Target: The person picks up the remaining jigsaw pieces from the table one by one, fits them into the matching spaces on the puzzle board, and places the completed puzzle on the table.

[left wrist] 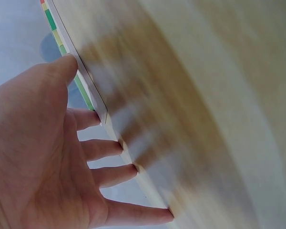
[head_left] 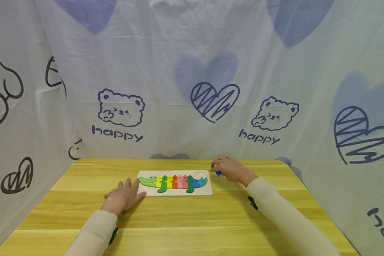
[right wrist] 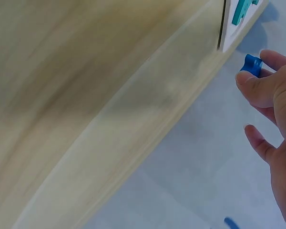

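Observation:
A crocodile puzzle board (head_left: 176, 192), white with colourful interlocking pieces, lies on the wooden table. Its green head is at the left, and a bare curled outline shows at the tail end on the right. My left hand (head_left: 123, 197) rests at the board's left edge with fingers spread; in the left wrist view the thumb touches the board's side and the fingertips meet the table. Just off the board's right end, my right hand (head_left: 232, 170) pinches a small blue puzzle piece (right wrist: 251, 65) between thumb and fingers, above the table.
The wooden table (head_left: 185, 227) extends in front of the board and to both sides. Behind it and at the sides hangs a white cloth (head_left: 166, 117) printed with hearts, bears and writing.

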A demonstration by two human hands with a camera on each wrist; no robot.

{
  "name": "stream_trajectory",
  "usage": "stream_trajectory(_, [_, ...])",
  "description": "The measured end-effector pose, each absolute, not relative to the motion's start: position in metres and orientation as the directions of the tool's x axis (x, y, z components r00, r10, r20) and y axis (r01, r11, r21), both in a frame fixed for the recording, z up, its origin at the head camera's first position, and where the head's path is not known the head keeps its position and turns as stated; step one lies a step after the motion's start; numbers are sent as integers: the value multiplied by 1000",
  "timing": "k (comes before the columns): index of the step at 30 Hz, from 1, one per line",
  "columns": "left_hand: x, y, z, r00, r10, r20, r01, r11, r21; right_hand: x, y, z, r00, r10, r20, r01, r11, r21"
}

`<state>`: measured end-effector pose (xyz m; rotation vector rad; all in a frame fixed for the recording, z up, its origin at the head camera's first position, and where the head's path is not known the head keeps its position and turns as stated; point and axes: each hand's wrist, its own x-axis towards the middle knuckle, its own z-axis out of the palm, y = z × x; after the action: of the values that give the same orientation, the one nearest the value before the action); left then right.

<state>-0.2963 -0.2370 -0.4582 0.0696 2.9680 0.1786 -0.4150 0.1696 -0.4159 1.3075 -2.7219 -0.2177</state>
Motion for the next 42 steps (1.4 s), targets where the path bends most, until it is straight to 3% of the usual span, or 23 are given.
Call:
stream_trajectory(17, [-296,-238,-456,-985,59,-161,41,993,109,-424,125,-426,-629,-777,-16,-761,611,219])
stream_trajectory(22, [-294,-239,-458,-985,52,-167,34,993,113,-425,115,-430,-606,-795,-21,-770,580,265])
stream_trajectory(42, [-296,-238,-458,-986,57,-157,40,993,110,-427,110,-441,-602,-798,-35,-775,573,266])
